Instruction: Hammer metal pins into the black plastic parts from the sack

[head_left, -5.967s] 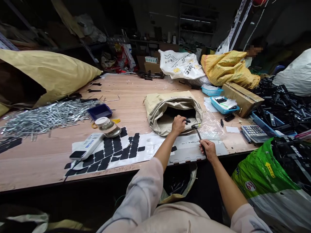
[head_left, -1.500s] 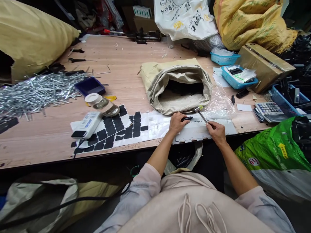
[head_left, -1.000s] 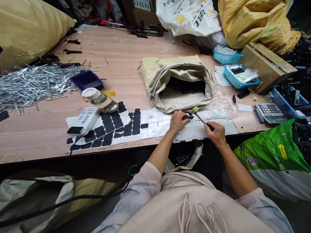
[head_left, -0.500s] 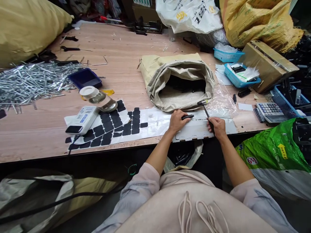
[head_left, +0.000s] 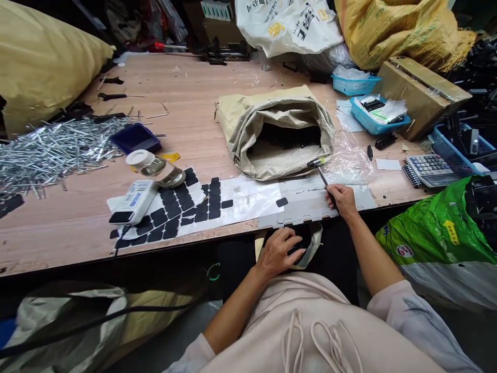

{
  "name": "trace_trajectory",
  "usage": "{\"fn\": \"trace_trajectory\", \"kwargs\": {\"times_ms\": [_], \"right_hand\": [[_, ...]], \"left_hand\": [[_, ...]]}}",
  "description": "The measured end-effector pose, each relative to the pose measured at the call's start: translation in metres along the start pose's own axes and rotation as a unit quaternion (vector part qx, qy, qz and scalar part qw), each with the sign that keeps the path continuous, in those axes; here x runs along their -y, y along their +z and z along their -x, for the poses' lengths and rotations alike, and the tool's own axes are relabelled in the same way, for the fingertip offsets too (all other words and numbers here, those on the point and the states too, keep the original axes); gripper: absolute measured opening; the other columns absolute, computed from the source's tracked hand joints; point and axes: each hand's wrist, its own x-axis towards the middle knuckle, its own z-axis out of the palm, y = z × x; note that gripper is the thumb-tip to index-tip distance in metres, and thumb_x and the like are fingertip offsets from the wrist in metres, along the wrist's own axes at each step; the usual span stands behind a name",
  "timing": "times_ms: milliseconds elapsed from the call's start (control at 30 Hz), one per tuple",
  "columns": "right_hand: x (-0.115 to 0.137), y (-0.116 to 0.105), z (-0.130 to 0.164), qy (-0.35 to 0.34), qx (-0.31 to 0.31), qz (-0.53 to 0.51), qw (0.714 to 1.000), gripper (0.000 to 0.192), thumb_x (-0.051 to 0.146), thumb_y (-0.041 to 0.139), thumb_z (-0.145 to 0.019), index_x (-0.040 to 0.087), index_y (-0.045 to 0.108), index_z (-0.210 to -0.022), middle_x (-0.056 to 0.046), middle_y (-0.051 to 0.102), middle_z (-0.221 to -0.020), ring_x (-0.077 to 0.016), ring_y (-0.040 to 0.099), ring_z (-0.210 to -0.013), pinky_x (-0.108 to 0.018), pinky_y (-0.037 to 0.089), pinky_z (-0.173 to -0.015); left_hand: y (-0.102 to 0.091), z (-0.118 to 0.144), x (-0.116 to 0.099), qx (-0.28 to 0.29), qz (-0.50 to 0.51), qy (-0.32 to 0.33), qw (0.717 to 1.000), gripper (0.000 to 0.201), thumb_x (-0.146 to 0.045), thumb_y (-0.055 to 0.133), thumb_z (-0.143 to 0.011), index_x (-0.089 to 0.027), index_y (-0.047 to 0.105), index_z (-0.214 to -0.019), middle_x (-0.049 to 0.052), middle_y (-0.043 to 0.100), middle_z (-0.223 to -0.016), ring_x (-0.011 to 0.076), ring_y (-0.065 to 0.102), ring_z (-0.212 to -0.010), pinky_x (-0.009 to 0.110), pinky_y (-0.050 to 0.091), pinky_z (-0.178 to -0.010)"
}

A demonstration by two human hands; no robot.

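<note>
My right hand (head_left: 342, 201) is wrapped round the black handle of a small hammer (head_left: 322, 173). The hammer's metal shaft slants up and left, and its dark head with a yellow-green part lies by the lip of the large beige sack (head_left: 280, 160). Below the table edge, my left hand (head_left: 280, 250) reaches over a smaller sack (head_left: 312, 250) with dark contents, its fingers bent and apart; nothing shows in them. A grey-white board (head_left: 305, 204) lies along the table edge between both hands. One black rounded patch (head_left: 281, 202) rests on white sheeting there.
Sheets of black patches (head_left: 171, 201), a white box-shaped device (head_left: 137, 201) and a clear jar (head_left: 157, 168) are on the left. Beyond them lies a heap of metal rods (head_left: 58, 150). On the right are blue baskets (head_left: 380, 123), a calculator (head_left: 430, 168) and a green bag (head_left: 430, 230).
My left hand has left the board, where it held a short black rod-like piece, and dropped to the smaller sack. That piece no longer shows. My right hand keeps the hammer.
</note>
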Motion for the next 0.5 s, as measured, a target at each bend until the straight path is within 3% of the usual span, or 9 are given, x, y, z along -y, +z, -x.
{"fn": "trace_trajectory", "kwargs": {"times_ms": [133,267,367,500], "right_hand": [[-0.002,0.000,0.000,0.000,-0.002,-0.005,1.000,0.031,0.044,0.075,-0.073,0.014,0.072,-0.077,0.001,0.061,-0.058,-0.0087,0.050,-0.040,-0.019,0.038,-0.031],[-0.003,0.000,-0.001,0.007,-0.006,-0.007,1.000,0.032,0.045,0.074,-0.073,0.014,0.072,-0.077,0.001,0.061,-0.058,-0.0086,0.049,-0.040,-0.019,0.037,-0.031],[-0.004,0.001,-0.002,0.008,-0.009,-0.009,1.000,0.030,0.044,0.073,-0.074,0.014,0.071,-0.074,0.000,0.061,-0.058,-0.0084,0.049,-0.039,-0.019,0.037,-0.031],[-0.005,0.001,-0.003,0.012,-0.008,-0.007,1.000,0.029,0.044,0.072,-0.075,0.015,0.071,-0.074,0.000,0.062,-0.058,-0.0088,0.049,-0.039,-0.019,0.038,-0.031]], "left_hand": [[-0.010,-0.088,0.020,-0.115,0.014,-0.047,0.992,0.021,-0.032,0.065,-0.094,-0.018,0.070,-0.109,0.007,0.063,-0.093,0.0186,0.060,-0.087,0.032,0.053,-0.077],[-0.017,-0.197,0.076,-0.158,-0.034,-0.175,0.971,0.024,-0.025,0.061,-0.094,-0.018,0.070,-0.114,0.010,0.064,-0.105,0.0224,0.060,-0.095,0.036,0.052,-0.084],[-0.022,-0.253,0.121,-0.136,-0.109,-0.266,0.948,0.028,-0.016,0.055,-0.093,-0.019,0.071,-0.116,0.013,0.064,-0.117,0.0295,0.056,-0.113,0.044,0.047,-0.098],[-0.022,-0.279,0.159,-0.021,-0.160,-0.357,0.920,0.037,-0.011,0.048,-0.093,-0.022,0.071,-0.119,0.014,0.065,-0.120,0.0320,0.055,-0.116,0.045,0.046,-0.096]]}}
